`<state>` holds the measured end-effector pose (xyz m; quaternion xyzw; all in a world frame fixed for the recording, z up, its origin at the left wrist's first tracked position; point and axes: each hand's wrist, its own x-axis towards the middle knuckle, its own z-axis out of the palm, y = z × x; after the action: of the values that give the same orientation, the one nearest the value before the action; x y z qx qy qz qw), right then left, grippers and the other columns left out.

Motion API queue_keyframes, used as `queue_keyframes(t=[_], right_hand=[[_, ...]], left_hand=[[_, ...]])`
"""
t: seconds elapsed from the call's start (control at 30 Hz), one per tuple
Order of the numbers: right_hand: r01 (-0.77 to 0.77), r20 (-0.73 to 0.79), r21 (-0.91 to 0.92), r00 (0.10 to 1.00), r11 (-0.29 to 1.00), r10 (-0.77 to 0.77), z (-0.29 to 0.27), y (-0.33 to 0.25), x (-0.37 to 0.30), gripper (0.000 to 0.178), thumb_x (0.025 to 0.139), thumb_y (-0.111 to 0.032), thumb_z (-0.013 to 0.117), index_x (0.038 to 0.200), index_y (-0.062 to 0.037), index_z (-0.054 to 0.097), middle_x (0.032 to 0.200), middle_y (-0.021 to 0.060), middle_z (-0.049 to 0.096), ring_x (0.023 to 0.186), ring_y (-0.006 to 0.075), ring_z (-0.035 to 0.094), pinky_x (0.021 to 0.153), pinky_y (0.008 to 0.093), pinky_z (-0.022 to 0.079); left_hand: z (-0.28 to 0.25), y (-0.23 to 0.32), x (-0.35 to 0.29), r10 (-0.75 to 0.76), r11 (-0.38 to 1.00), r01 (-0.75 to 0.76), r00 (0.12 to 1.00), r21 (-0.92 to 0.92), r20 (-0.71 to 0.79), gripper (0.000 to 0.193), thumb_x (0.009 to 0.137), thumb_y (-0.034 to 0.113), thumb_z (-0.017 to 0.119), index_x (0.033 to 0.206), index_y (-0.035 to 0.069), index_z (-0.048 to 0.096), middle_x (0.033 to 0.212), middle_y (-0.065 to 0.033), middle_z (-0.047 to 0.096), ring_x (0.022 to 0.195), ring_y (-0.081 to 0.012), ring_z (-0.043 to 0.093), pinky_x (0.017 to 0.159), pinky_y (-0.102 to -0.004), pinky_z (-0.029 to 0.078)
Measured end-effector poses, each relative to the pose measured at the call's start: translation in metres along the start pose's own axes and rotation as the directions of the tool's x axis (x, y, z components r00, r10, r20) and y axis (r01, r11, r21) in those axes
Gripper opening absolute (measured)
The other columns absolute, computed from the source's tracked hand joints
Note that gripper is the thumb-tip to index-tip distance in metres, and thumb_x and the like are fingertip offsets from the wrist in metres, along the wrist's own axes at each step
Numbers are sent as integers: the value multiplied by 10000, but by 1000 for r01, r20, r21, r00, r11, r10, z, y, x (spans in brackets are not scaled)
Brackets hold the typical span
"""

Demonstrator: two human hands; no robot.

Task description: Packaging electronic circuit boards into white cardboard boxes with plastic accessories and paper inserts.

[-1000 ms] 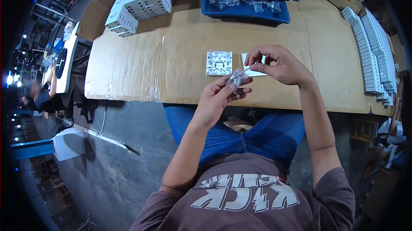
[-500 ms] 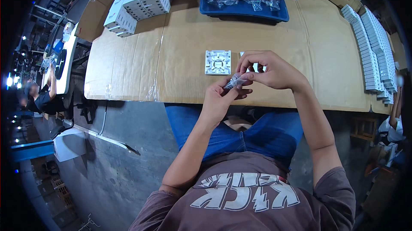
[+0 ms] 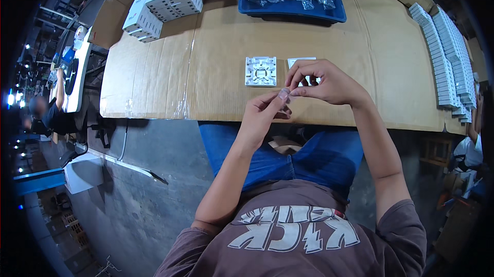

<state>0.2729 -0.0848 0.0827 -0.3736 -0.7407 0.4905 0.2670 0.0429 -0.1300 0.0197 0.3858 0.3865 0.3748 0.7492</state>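
Cardboard tabletop above grey floor

Dressed in a grey-brown T-shirt with short sleeves. Printed across the front with big, jagged white lettering, dark-outlined, plus a small red mark. Wearing blue jeans below.

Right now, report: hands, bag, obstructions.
Left hand pinching small clear bag. Right hand pinching its edge. White square tray just beyond. Nothing visible blocking the hands.
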Motion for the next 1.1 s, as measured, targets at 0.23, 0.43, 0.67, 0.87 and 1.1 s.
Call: queue_keyframes(t=[0.23,0.43,0.67,0.87,1.1], right_hand=[[-9,-21,-12,1000,1000,9,6,4,-2,106,905,-106,798,960,-26,756,1000,40,719,914,144,632,781,296,495],[-81,-37,110,996,991,86,11,2,-4,146,899,-132,825,970,-26,755,1072,29,725,926,131,643,782,271,503],[-95,-17,116,995,989,97,12,-5,-5,181,873,-153,849,995,-58,756,1097,12,715,888,95,622,678,237,451],[-81,-97,-116,993,990,70,20,0,-4,154,866,-54,811,1007,-40,750,1068,22,723,938,125,655,720,277,490],[8,-107,69,994,998,0,19,6,-1,137,893,-54,786,1022,-31,746,1019,8,719,942,130,658,772,300,530]], left_hand=[[3,6,-1,85,991,-89,996,104,37,319,1064,232,656,1215,-43,717,1052,-88,748,910,-155,724,850,-310,584],[1,-4,-3,133,991,-133,991,1,-33,306,1063,174,654,1247,-65,703,1066,-109,759,922,-171,740,843,-299,592],[7,-8,-3,147,989,-146,983,17,-107,318,1065,162,650,1280,-67,697,1047,-107,765,905,-172,745,815,-304,617],[21,-6,-3,186,981,-193,966,-23,-180,357,1074,220,652,1303,-50,696,1010,-64,753,856,-90,688,785,-269,583],[13,-10,-1,339,940,-327,925,94,-171,227,1079,173,632,1181,-30,641,997,-60,728,884,-125,699,790,-277,591]])
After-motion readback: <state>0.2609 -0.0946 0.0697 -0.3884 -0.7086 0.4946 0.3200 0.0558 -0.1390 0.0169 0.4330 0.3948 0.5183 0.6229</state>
